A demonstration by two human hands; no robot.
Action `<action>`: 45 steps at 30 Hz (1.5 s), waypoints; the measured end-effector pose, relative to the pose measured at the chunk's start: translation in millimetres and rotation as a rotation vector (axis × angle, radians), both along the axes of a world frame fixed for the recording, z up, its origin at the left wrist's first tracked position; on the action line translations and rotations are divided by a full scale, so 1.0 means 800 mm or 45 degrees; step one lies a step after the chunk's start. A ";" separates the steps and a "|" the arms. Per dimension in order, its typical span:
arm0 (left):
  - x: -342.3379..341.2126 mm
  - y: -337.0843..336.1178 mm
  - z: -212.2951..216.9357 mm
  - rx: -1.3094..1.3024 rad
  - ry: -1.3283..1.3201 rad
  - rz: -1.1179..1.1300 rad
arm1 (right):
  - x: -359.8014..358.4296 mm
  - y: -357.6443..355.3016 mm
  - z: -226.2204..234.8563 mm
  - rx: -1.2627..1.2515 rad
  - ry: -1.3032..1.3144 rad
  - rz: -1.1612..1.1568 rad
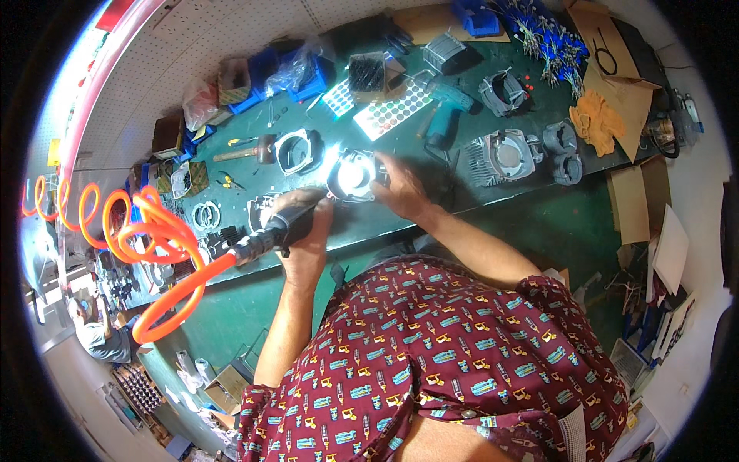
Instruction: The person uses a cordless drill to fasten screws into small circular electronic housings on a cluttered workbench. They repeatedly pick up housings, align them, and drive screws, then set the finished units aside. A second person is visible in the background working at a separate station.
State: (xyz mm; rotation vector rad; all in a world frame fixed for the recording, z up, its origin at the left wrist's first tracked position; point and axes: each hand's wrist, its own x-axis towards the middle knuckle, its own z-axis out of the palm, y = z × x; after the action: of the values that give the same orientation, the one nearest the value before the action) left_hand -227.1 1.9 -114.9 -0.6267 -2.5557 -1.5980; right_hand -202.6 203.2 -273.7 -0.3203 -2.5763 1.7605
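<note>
My left hand (306, 239) is closed around a black air gun (273, 231), fed by an orange coiled hose (200, 279). The gun's front end points at a round metal motor housing (354, 177), brightly lit on the green bench. At the housing's right side is my right hand (402, 189), its fingers and thumb gripping the rim. Left of it stands another ring-shaped metal housing (295, 152). Part of a further metal piece (260, 209) shows behind my left hand.
A mallet (246, 152) and pliers (229, 181) lie to the left. Behind are a teal cordless drill (446, 115), a sticker sheet (392, 108) and blue bins (308, 77). Finned housings (504, 156) and orange gloves (596, 122) are to the right. Another person (104, 335) is far left.
</note>
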 end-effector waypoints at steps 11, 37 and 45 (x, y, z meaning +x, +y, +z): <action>-0.012 0.016 -0.001 0.000 -0.159 -0.151 | 0.006 -0.004 0.002 0.105 0.104 0.004; -0.018 -0.005 0.010 0.283 0.082 0.050 | 0.001 -0.006 0.017 0.033 0.087 -0.034; -0.043 -0.008 -0.015 0.349 0.154 0.239 | -0.001 -0.008 0.016 0.159 0.023 0.029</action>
State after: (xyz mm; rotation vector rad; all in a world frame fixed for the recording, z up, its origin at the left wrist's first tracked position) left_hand -261.6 -4.4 -127.1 -0.4285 -2.1839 -1.7421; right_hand -203.0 196.6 -260.5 -0.2729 -2.6719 1.5910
